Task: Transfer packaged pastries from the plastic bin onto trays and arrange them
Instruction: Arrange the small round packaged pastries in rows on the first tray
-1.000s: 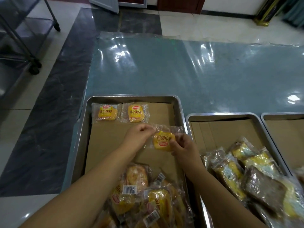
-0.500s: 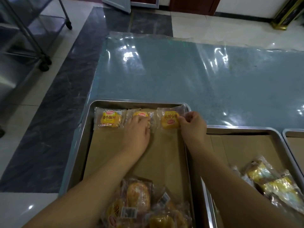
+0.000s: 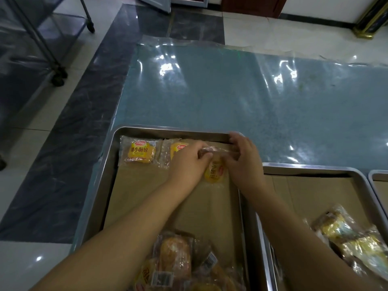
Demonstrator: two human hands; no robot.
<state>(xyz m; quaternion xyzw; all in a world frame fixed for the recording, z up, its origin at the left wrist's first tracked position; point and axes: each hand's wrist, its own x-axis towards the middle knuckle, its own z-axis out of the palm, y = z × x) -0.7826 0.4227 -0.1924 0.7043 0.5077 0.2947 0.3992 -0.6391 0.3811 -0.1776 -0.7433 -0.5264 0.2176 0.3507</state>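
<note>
- Presently the left hand (image 3: 189,164) has its fingertips curled and pinches the clear wrapper of the held packet (image 3: 214,172) at its far left edge. The right hand (image 3: 244,162) pinches the same wrapper from the opposite side.
- Both hands touch the held packet, so neither is nearer. It lies between them, at 3 o'clock of the left hand and 9 o'clock of the right hand.
- Its long axis runs roughly 12 to 6 o'clock, and the print reads sideways. Whether it rests on the cardboard liner (image 3: 147,196) or hangs just above it cannot be told.
- At 9 o'clock of the left hand the second packet (image 3: 175,147) lies partly under the knuckles, with the first packet (image 3: 139,151) just beside it. Both have long axes running 9 to 3 o'clock along the far rim of the left tray (image 3: 109,164).
- Judgement: the row's open place is the tray's far right corner, at 12 o'clock of the held packet. A quarter turn appears needed to match the row.
- At 6 o'clock, unsorted packets (image 3: 178,263) lie heaped at the near end of the same tray. A second heap (image 3: 352,234) sits on the middle tray (image 3: 304,165), at 4 o'clock of the right hand.
- No plastic bin is in view.
</note>
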